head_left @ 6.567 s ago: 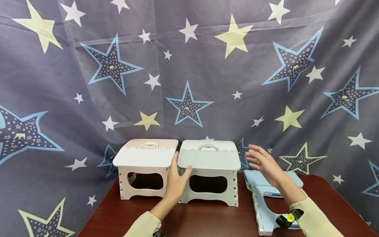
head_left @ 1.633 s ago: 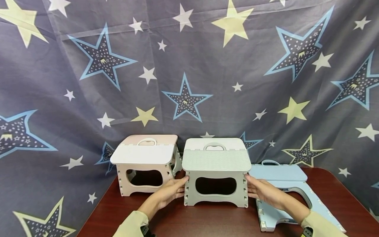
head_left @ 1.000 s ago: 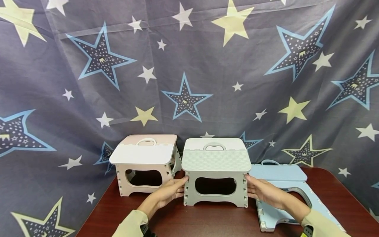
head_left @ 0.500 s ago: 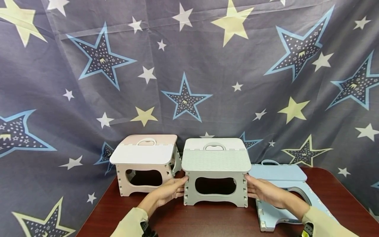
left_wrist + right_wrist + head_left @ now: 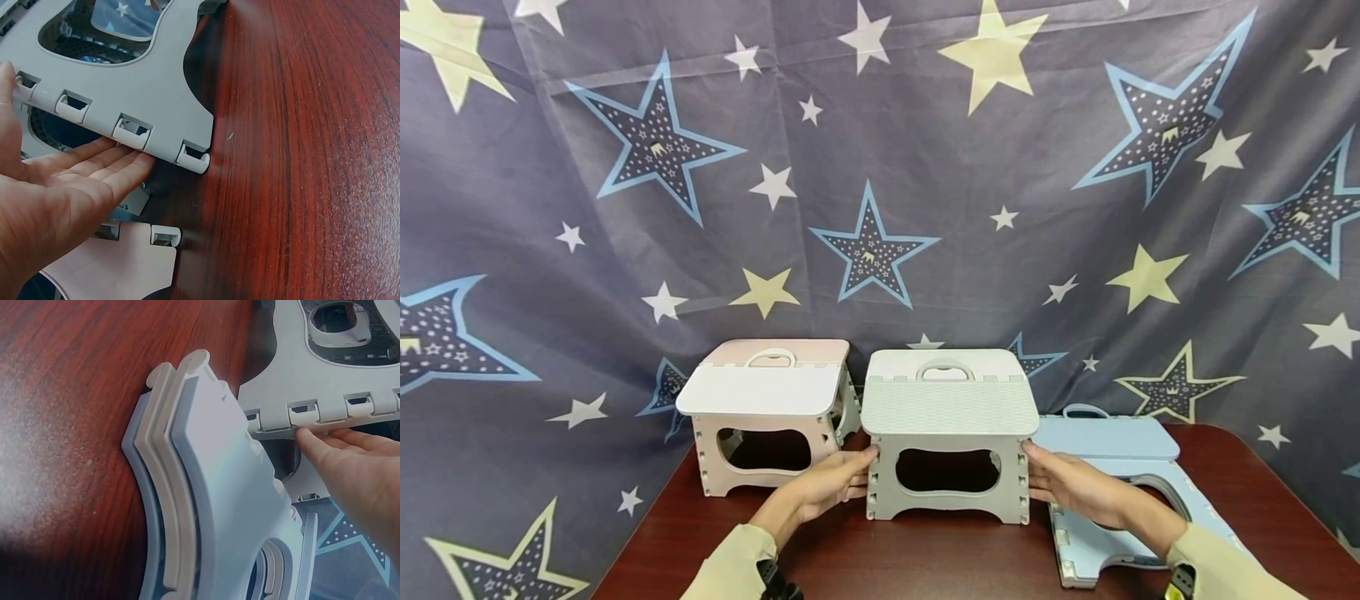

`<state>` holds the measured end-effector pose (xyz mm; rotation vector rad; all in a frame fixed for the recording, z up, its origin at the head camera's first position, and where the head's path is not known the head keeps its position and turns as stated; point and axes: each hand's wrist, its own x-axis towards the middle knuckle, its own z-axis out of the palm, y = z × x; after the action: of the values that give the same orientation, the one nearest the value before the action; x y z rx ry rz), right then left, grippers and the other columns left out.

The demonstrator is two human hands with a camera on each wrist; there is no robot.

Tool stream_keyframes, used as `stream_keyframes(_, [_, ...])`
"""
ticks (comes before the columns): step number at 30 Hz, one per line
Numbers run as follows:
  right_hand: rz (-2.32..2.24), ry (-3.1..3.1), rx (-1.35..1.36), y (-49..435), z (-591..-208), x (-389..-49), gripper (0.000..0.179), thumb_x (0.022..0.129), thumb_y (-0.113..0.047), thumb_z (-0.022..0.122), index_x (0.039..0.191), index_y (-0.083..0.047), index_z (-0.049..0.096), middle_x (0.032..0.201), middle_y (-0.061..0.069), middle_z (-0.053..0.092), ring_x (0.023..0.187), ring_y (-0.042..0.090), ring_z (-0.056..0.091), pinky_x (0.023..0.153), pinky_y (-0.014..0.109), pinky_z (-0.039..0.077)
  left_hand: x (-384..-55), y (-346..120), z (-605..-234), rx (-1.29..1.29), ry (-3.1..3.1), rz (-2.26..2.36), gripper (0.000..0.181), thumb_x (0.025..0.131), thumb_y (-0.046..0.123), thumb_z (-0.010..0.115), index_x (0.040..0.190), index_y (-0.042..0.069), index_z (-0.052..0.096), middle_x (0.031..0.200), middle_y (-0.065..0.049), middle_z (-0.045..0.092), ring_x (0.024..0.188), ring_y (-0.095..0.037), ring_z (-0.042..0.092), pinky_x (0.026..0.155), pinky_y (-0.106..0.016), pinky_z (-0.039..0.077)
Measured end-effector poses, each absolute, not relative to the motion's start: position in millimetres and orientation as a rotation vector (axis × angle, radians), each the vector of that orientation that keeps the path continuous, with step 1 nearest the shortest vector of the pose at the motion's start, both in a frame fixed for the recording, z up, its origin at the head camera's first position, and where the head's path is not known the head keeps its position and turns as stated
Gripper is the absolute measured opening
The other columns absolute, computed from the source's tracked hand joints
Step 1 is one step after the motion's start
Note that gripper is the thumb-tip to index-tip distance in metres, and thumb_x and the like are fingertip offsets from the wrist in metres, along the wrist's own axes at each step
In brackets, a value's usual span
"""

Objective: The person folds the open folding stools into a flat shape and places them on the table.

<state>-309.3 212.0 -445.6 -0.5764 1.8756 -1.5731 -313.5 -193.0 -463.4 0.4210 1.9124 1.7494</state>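
Observation:
A grey-green folding step stool (image 5: 951, 408) with a white rear top panel and a carry handle stands unfolded on the table. My left hand (image 5: 831, 483) touches its left side, thumb by the front edge. In the left wrist view the fingers (image 5: 119, 169) lie straight along the hinged leg edge. On the opposite side my right hand (image 5: 1071, 487) rests against the stool's right leg, extended fingers meeting the hinges in the right wrist view. To the left stands a pink and white folding step stool (image 5: 763, 392), also unfolded, with a gap between the two.
A light-blue folding step stool (image 5: 1105, 437) lies folded on the right, beneath my right forearm. The dark red wooden table (image 5: 925, 567) has a rounded back right corner. Behind it hangs a grey curtain (image 5: 880, 142) printed with stars.
Since the oldest frame, the grey-green stool has shifted right, away from the pink one, and the blue stool lies flatter. My right hand has come down to the grey-green stool's side. Lately, almost no movement.

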Motion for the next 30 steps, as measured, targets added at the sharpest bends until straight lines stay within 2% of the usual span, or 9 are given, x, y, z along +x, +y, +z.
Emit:
stream_keyframes(7, [-1.565, 1.894, -0.555, 211.8, -444.3, -309.7, 0.083, 0.11, -0.053, 0.017, 0.156, 0.015, 0.003, 0.163, 0.037, 0.01, 0.152, 0.049, 0.019, 0.12, 0.041, 0.036, -314.9, -193.0, -462.5, 0.416, 1.914, 1.755, 0.075, 0.108, 0.045, 0.044, 0.15, -0.016, 0.03, 0.15, -0.029, 0.048, 0.136, -0.033, 0.052, 0.118, -0.053, 0.036])
stream_keyframes(18, [-1.571, 1.871, -0.565, 212.8, -444.6, -310.3, 0.082, 0.11, -0.053, 0.017, 0.157, 0.013, 0.001, 0.164, 0.036, 0.008, 0.152, 0.049, 0.016, 0.12, 0.04, 0.035, -316.9, -192.6, -464.2, 0.402, 1.908, 1.756, 0.073, 0.108, 0.045, 0.045, 0.148, -0.015, 0.033, 0.148, -0.028, 0.05, 0.133, -0.029, 0.054, 0.118, -0.052, 0.037])
stream_keyframes(30, [-1.561, 1.852, -0.582, 213.2, -444.8, -311.8, 0.083, 0.11, -0.053, 0.013, 0.155, 0.015, -0.002, 0.163, 0.036, 0.004, 0.152, 0.051, 0.013, 0.123, 0.05, 0.027, -317.9, -192.5, -466.0, 0.406, 1.913, 1.742, 0.079, 0.108, 0.049, 0.043, 0.15, -0.017, 0.028, 0.149, -0.031, 0.048, 0.142, -0.04, 0.046, 0.119, -0.054, 0.034])
